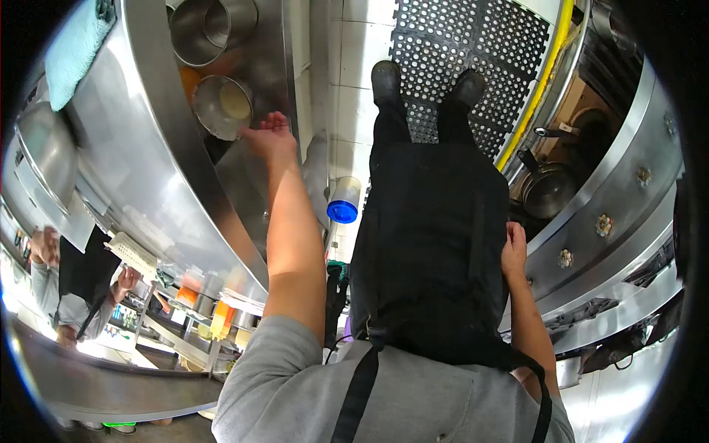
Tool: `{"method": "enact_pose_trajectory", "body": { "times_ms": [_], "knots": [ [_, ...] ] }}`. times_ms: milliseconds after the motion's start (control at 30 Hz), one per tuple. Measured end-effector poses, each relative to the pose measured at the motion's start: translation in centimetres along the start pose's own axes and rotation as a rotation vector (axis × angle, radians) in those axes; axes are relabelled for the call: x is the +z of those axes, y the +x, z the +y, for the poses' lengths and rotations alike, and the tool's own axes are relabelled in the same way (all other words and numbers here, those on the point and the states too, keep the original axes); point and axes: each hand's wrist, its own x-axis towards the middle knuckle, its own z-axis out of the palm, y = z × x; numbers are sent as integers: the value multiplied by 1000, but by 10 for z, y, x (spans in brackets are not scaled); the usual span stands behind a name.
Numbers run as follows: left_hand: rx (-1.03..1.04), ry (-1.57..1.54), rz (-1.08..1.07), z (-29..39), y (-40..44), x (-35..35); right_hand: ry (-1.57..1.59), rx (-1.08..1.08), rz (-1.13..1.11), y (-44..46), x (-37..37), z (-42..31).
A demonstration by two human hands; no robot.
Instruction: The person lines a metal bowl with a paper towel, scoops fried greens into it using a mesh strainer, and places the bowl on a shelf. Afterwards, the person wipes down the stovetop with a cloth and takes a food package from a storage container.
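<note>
My left hand (272, 139) reaches to a metal bowl (213, 111) on a lower steel shelf. Its thumb and forefinger pinch the bowl's near rim, while the other fingers stand off it. Inside the bowl lies something pale and round (235, 102); I cannot make out what. Larger steel pots (199, 40) stand beyond it, and an orange item shows partly behind the bowl. My right hand (515, 249) hangs beside my black apron (432, 244), fingers loosely extended and holding nothing, near the stove front.
A blue-lidded container (343, 210) stands low beside my apron. On the right, pans (548, 188) sit on a shelf under the stove knobs (604, 224). A perforated black mat (473, 44) covers the floor. A co-worker (81, 277) in a dark apron works across the steel counter (159, 170).
</note>
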Motion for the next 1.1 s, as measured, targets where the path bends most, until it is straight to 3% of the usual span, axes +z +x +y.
{"method": "enact_pose_trajectory", "body": {
  "times_ms": [133, 267, 367, 533, 600, 633, 667, 700, 733, 767, 800, 867, 900, 933, 1033, 1067, 1100],
  "knots": [
    [92, 207, -130, -25, -45, 11, 13, 2, 12, 4, 4, -3],
    [140, 517, -478, -59, -75, 27, -2, 9, 24, 5, 6, -2],
    [316, 734, -601, -93, -79, 39, 8, 13, 34, 4, 7, -1],
    [374, 865, -602, -125, -26, 51, 33, 91, 22, 14, 10, 11],
    [899, 1205, -508, -131, 2, 51, 146, 157, -26, 43, 12, 24],
    [821, 1364, -467, -129, 16, 52, 95, 43, 80, 67, 11, 14],
    [819, 1371, -471, -126, 27, 53, 99, 60, 151, 92, 11, 0],
    [937, 1536, -388, -123, 34, 54, 117, 105, 165, 128, 21, 11],
    [1058, 1695, -298, -122, 37, 56, 162, 18, 202, 160, 27, -9],
    [834, 1732, -288, -116, 30, 62, 218, -37, 219, 194, 43, -28],
    [832, 1739, -290, -115, 33, 64, 320, -131, 154, 224, 63, -60],
    [638, 1755, -291, -107, 46, 63, 246, -217, 95, 264, 107, -138],
    [645, 1762, -293, -105, 49, 62, 345, -103, -147, 280, 128, -175],
    [701, 1822, -277, -105, 49, 62, 291, -45, -240, 292, 149, -216],
    [813, 1851, -282, -113, 58, 64, 510, -241, -321, 352, 276, -272],
    [826, 1822, -292, -112, 60, 62, 507, -123, -449, 346, 263, -312],
    [830, 1799, -303, -111, 63, 60, 621, -153, -420, 360, 294, -329]
  ]
}}
